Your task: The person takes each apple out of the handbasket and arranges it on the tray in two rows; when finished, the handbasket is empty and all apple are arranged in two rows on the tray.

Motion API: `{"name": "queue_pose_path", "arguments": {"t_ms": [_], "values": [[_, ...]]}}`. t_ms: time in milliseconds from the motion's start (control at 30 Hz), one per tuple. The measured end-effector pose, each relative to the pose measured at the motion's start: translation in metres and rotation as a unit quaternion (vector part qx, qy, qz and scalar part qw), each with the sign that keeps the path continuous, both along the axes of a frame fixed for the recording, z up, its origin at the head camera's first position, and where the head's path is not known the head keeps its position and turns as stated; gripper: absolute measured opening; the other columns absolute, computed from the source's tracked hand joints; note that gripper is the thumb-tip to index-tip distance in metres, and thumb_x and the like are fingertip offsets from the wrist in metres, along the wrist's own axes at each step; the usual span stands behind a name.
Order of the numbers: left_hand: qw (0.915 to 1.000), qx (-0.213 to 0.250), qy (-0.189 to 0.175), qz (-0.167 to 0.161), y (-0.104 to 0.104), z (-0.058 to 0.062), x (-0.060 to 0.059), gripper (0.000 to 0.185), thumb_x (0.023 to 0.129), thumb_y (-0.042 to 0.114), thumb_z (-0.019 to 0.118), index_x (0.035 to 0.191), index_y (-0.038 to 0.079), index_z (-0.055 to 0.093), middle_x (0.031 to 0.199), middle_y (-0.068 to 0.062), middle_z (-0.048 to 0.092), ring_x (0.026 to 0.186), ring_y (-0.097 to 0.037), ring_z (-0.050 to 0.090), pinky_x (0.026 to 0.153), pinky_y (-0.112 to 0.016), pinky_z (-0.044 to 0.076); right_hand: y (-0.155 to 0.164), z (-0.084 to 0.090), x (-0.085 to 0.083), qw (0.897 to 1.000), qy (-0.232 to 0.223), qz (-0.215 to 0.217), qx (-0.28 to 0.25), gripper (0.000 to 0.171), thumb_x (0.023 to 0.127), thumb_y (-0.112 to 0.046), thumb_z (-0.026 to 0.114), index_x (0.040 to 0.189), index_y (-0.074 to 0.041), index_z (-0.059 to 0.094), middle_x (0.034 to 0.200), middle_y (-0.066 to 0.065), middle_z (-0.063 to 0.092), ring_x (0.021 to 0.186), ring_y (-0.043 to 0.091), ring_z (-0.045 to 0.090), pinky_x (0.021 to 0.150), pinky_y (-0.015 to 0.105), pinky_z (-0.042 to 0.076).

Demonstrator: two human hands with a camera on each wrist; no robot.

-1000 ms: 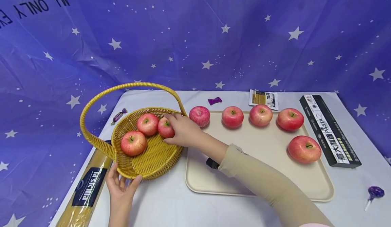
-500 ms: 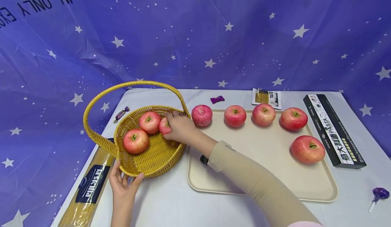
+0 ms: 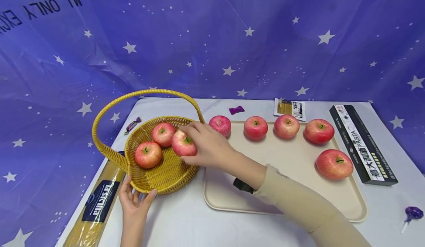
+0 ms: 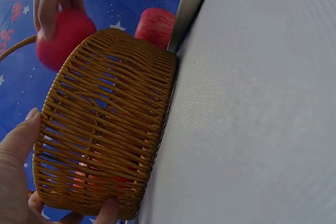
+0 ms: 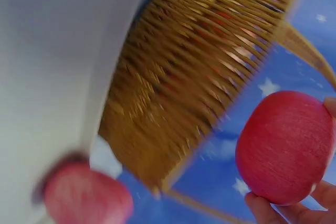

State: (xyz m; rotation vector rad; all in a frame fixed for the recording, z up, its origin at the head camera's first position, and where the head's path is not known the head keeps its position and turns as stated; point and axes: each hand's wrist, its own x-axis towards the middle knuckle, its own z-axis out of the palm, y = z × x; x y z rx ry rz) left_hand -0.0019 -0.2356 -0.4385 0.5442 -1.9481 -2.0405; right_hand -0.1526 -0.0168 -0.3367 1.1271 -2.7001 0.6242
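My right hand [image 3: 210, 145] grips a red apple [image 3: 183, 143] by its sides. In both wrist views this apple [image 5: 287, 148] is up beyond the rim of the wicker basket [image 4: 105, 124]. Two more apples [image 3: 148, 154] lie inside the yellow-brown basket [image 3: 180, 186], whose tall handle arches over it. At the near left rim, my left hand [image 3: 135, 206] holds the basket, its thumb [image 4: 23, 135] at the rim and fingertips against the woven wall.
A beige tray [image 3: 239, 204] on the right bears several apples [image 3: 255, 128]. Beyond it lies a black pasta box [image 3: 363, 143]; a lollipop [image 3: 413, 213] is near the right edge. A spaghetti packet [image 3: 99, 202] lies left of the basket. Wrapped candies [image 3: 237, 110] and a sachet [image 3: 289, 109] lie behind.
My right hand has raised the apple out of the basket's right side, drawing it slightly toward me. My left hand keeps its hold on the rim, and the other apples stay put.
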Motion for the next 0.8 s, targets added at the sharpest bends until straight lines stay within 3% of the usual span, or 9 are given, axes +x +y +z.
{"name": "queue_pose_path", "arguments": {"t_ms": [133, 267, 567, 800], "values": [[1.0, 0.002, 0.007, -0.003, 0.001, 0.0, 0.0, 0.086, 0.089, -0.003, 0.064, 0.15, 0.026, 0.01, 0.157, -0.006, 0.008, 0.14, -0.027, 0.017, 0.092, -0.011, 0.04, 0.048, 0.011, 0.012, 0.999, 0.006, -0.018, -0.043, 0.071, 0.074, -0.048, 0.074, 0.135, -0.02, 0.052, 0.128, 0.0, 0.052, 0.115, 0.02, 0.05, 0.093, 0.039, 0.048], [0.9999, 0.004, 0.014, 0.0, 0.001, -0.001, 0.0, 0.085, 0.089, -0.004, 0.064, 0.149, 0.025, 0.011, 0.156, -0.006, 0.01, 0.14, -0.028, 0.018, 0.092, -0.01, 0.04, 0.1, 0.011, 0.016, 0.996, -0.007, -0.063, -0.055, 0.072, 0.071, -0.047, 0.078, 0.133, -0.018, 0.054, 0.128, 0.001, 0.054, 0.115, 0.023, 0.052, 0.093, 0.045, 0.047], [0.9996, 0.001, 0.029, 0.008, 0.001, -0.002, 0.001, 0.085, 0.089, -0.007, 0.063, 0.15, 0.024, 0.013, 0.157, -0.009, 0.009, 0.139, -0.028, 0.02, 0.093, -0.011, 0.04, 0.211, -0.025, 0.014, 0.976, -0.107, -0.191, -0.018, 0.081, 0.073, -0.053, 0.079, 0.136, -0.011, 0.051, 0.128, 0.014, 0.057, 0.111, 0.033, 0.055, 0.091, 0.055, 0.045], [0.9997, 0.002, 0.022, 0.005, 0.003, -0.001, -0.001, 0.085, 0.089, -0.006, 0.063, 0.149, 0.025, 0.012, 0.156, -0.007, 0.01, 0.139, -0.027, 0.018, 0.093, -0.011, 0.04, 0.25, -0.043, 0.018, 0.967, -0.144, -0.208, 0.034, 0.078, 0.073, -0.051, 0.08, 0.128, -0.002, 0.055, 0.121, 0.021, 0.058, 0.109, 0.038, 0.055, 0.091, 0.06, 0.044]]}}
